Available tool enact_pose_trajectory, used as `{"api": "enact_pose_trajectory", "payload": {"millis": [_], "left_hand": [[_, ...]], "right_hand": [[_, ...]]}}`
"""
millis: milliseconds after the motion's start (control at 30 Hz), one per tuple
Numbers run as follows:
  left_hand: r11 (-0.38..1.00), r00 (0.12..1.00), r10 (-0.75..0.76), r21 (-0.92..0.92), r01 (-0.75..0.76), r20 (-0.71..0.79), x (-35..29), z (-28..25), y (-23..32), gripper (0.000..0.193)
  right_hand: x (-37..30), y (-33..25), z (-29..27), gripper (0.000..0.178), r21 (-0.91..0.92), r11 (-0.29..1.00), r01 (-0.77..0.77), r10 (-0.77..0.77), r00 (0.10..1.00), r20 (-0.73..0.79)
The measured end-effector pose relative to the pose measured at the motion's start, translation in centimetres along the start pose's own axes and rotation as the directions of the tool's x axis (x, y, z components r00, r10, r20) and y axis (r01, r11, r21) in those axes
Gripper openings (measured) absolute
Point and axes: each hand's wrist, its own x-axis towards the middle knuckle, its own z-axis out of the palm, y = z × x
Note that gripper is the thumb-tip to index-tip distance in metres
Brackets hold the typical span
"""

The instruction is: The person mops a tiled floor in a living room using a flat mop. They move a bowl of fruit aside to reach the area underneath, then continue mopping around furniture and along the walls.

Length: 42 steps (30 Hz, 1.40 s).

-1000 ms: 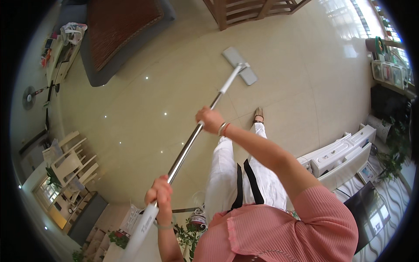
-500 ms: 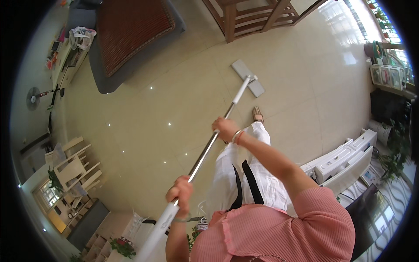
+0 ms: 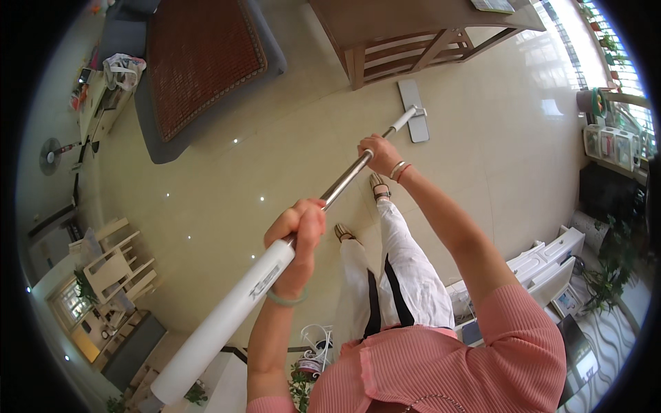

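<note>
A flat mop slants across the view from the lower left to the upper middle. Its long grey-white head (image 3: 406,96) lies on the tiled floor (image 3: 303,144), close to the legs of a wooden table. My left hand (image 3: 297,237) is wrapped round the metal pole (image 3: 337,187) just above its thick white sleeve (image 3: 220,323). Farther up the pole, my right hand (image 3: 379,154) is closed round it, near the white lower joint. A pale green bangle sits on my left wrist; bracelets circle the right.
The wooden table (image 3: 392,24) stands at the far side. At the far left is a grey sofa (image 3: 157,141) with a brown mat (image 3: 206,62). Cream chairs (image 3: 113,268) are on the left, a white cabinet (image 3: 547,251) on the right. A plant stand (image 3: 317,351) is near me.
The mop head has slid right and swung more lengthwise, nearer the table. Both my hands have moved forward and slightly right with the pole, still gripping it. More of the table shows.
</note>
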Motion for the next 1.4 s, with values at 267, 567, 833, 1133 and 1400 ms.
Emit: {"api": "enact_pose_trajectory", "payload": {"millis": [267, 567, 833, 1133, 1400], "left_hand": [[0.994, 0.982, 0.069, 0.098, -0.053, -0.173, 2.2, 0.9, 1.0, 0.031], [0.983, 0.954, -0.053, 0.15, 0.101, -0.295, -1.1, 1.5, 3.0, 0.031], [0.972, 0.888, -0.152, 0.095, 0.213, -0.434, -5.6, -2.1, 7.2, 0.031], [0.993, 0.983, 0.054, 0.117, -0.033, -0.175, 3.6, -10.6, 12.0, 0.029], [0.967, 0.969, 0.246, 0.08, -0.244, -0.025, 15.1, -19.8, 14.1, 0.023]], "right_hand": [[5.8, -2.4, -1.8, 0.004, 0.027, 0.997, 0.078, -0.08, 0.991, 0.11], [1.9, -4.0, -0.5, 0.005, 0.015, 1.0, -0.026, 0.021, 0.961, 0.275], [-2.4, -9.8, 3.9, 0.007, 0.103, 0.995, 0.013, -0.055, 0.906, 0.419], [7.8, -19.0, 3.4, 0.001, 0.15, 0.989, 0.017, -0.054, 0.968, 0.245], [23.5, -24.1, 2.2, 0.002, 0.167, 0.985, 0.039, -0.066, 0.986, 0.155]]}}
